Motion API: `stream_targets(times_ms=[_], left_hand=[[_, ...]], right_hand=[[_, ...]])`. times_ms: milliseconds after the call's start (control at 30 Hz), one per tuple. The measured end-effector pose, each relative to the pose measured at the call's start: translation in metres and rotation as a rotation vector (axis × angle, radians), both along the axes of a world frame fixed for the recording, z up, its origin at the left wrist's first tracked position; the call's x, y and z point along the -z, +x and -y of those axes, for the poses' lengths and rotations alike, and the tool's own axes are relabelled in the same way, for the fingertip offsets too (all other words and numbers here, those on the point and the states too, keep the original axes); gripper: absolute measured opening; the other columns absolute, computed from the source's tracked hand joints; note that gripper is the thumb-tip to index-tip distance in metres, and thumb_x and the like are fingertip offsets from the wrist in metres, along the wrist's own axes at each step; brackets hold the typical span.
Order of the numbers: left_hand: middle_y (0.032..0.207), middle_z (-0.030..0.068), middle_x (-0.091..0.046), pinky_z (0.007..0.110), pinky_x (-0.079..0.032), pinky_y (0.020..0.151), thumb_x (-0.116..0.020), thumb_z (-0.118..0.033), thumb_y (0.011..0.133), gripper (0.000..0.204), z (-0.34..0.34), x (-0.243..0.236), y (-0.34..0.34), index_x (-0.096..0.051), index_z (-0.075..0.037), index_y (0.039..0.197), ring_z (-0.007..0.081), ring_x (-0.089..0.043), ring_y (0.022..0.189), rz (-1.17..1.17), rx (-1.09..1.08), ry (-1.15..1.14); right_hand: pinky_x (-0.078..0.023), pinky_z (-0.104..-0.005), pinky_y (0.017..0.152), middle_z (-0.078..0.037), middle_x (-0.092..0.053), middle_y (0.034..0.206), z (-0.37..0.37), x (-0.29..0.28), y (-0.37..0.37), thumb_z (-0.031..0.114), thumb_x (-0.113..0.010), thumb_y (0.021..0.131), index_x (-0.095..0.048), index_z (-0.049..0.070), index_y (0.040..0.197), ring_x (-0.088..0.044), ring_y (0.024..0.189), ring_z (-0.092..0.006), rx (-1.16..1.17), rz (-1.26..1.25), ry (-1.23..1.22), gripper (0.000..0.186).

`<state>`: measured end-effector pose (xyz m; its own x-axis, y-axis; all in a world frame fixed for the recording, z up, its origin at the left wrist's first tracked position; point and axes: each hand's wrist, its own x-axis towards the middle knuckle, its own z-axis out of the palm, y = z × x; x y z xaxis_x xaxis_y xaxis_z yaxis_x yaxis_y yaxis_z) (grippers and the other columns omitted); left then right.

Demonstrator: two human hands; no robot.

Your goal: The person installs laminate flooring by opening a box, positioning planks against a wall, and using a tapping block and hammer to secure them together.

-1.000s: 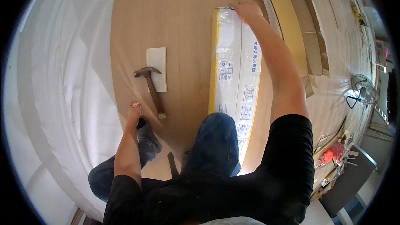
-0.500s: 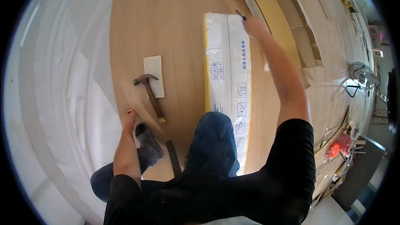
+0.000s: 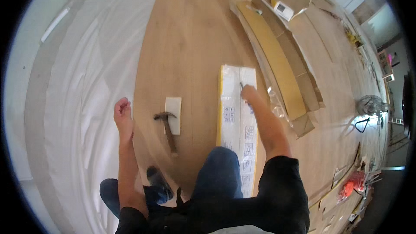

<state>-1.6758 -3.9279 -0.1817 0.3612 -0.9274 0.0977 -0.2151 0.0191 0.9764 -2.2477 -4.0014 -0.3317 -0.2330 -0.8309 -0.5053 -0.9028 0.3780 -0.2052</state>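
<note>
a slim tool (image 3: 242,85) at the white box (image 3: 232,130): a slip is the risk
the right hand (image 3: 248,93) grips the tool at the far end of the box, which lies on the wooden floor (image 3: 195,56); if sharp, the tool could skid on the smooth top toward the knee (image 3: 219,167) by the box's near end. the left hand (image 3: 123,112), half open and seemingly empty, is left of the box, beyond the hammer (image 3: 169,131).

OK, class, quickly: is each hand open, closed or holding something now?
Left hand: fingers curled, nothing visible in it; open or closed can't be told.
Right hand: closed on a thin dark tool.
</note>
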Motion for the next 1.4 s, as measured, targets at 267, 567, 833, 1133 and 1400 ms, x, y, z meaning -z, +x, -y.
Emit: stream_targets(times_ms=[267,567,833,1133,1400], left_hand=[[0.146,0.0168,-0.054,0.05,-0.034,0.121,-0.051,-0.01,0.104,0.041,-0.064,-0.414,-0.069,-0.048,-0.002,0.144,0.0297,-0.05,0.138,0.577,0.58,-1.389],[0.148,0.0175,-0.052,0.049,-0.033,0.121,-0.052,-0.011,0.104,0.043,-0.061,-0.466,-0.12,-0.047,-0.002,0.146,0.0303,-0.048,0.14,1.105,1.117,-1.339],[0.15,0.0181,-0.05,0.049,-0.032,0.122,-0.052,-0.012,0.104,0.044,-0.071,-0.474,-0.175,-0.046,-0.002,0.147,0.0308,-0.047,0.141,1.055,1.285,-1.444],[0.152,0.0188,-0.048,0.048,-0.031,0.122,-0.052,-0.013,0.104,0.046,-0.12,-0.442,-0.228,-0.045,-0.003,0.149,0.0314,-0.045,0.143,1.031,1.509,-1.548],[0.154,0.0194,-0.047,0.048,-0.03,0.122,-0.053,-0.014,0.104,0.048,-0.168,-0.417,-0.236,-0.044,-0.003,0.15,0.0319,-0.044,0.144,1.025,1.762,-1.59]], right_hand=[[-0.054,-0.0502,0.099,-0.026,-0.07,0.12,-0.21,-0.052,0.082,0.025,-0.055,0.094,-0.072,0.002,0.116,-0.067,0.116,-0.042,0.131,0.042,0.107,0.037],[-0.055,-0.0547,0.092,-0.026,-0.071,0.118,-0.452,-0.07,0.17,0.022,-0.047,0.098,-0.072,0.003,0.109,-0.069,0.109,-0.0427,0.304,0.031,0.165,0.033],[-0.058,-0.0536,0.081,-0.023,-0.073,0.108,-0.674,-0.071,0.265,0.027,-0.049,0.103,-0.056,0.011,0.13,-0.073,0.096,-0.0411,0.688,0.041,0.172,0.032],[-0.058,-0.0485,0.071,-0.021,-0.07,0.113,-0.844,-0.052,0.365,0.024,-0.052,0.1,-0.049,0.017,0.145,-0.074,0.091,-0.0327,0.794,-0.165,0.302,0.046],[-0.058,-0.0385,0.076,-0.008,-0.072,0.111,-0.982,-0.084,0.362,0.023,-0.047,0.105,-0.062,0.02,0.13,-0.072,0.099,-0.0259,0.814,-0.365,0.48,0.03]])
